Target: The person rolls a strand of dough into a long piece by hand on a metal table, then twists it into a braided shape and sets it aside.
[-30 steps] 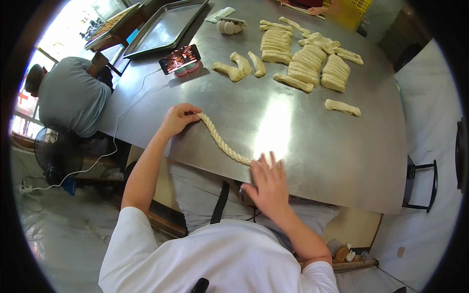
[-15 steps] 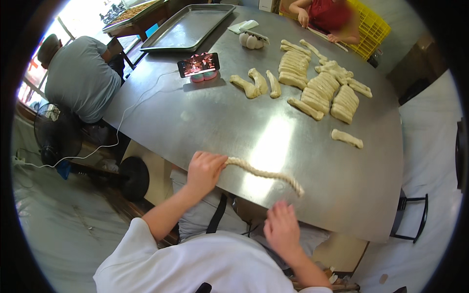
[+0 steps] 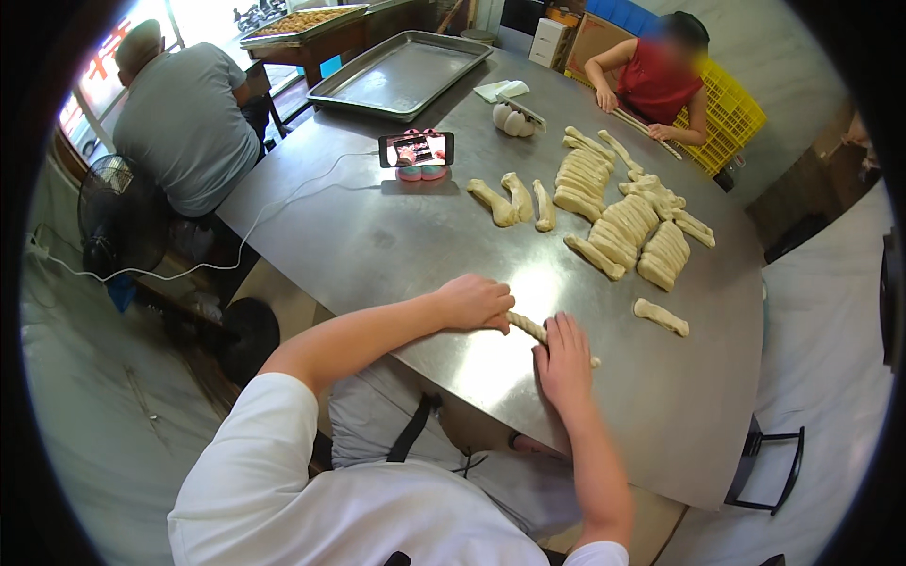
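A twisted rope of pale dough [image 3: 527, 326] lies on the metal table near its front edge. My left hand [image 3: 475, 303] is closed around the rope's left end. Flat across its right part rests my right hand [image 3: 566, 363], fingers stretched out, covering some of the dough; the tip pokes out to the right of it. Farther right lies a single short dough strip [image 3: 662, 317]. Beyond that, several dough strips [image 3: 623, 229] are laid side by side in rows, and three more pieces [image 3: 493, 203] sit to their left.
On the steel table [image 3: 330, 250] stand a phone [image 3: 416, 149] with a cable, an empty tray [image 3: 401, 75] and some eggs [image 3: 512, 120]. Across the table a person in red [image 3: 661, 85] handles a long dough strip. Another person [image 3: 184, 132] sits at left, near a fan [image 3: 118, 212].
The dough rope, held up by its left end before, now lies on the table. My left hand moved right; my right hand came up onto the rope. The view has shifted.
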A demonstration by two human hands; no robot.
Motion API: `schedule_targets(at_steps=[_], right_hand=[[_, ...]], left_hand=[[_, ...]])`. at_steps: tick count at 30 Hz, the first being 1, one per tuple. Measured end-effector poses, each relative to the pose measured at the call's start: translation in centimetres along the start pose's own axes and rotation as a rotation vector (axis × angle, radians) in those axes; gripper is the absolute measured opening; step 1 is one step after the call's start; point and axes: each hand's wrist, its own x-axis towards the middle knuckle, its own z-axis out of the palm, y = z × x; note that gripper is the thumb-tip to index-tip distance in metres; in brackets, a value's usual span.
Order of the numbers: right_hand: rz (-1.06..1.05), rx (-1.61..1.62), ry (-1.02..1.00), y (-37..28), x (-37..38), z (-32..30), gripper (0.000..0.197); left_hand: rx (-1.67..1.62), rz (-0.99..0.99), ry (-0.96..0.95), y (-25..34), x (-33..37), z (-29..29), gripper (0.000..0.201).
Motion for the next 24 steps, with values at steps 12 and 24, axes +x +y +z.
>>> schedule_targets(at_steps=[12,24], right_hand=[[-0.024,-0.021,-0.020,-6.0,-2.0,-2.5,0.031],[-0.065,0.074,-0.015,5.4,-0.4,-2.4,0.021]], left_hand=[[0.116,-0.210,-0.146,7.3,-1.6,-0.2,0.105],[-0.119,0.168,-0.034,2.6,7.2,3.0,0.057]])
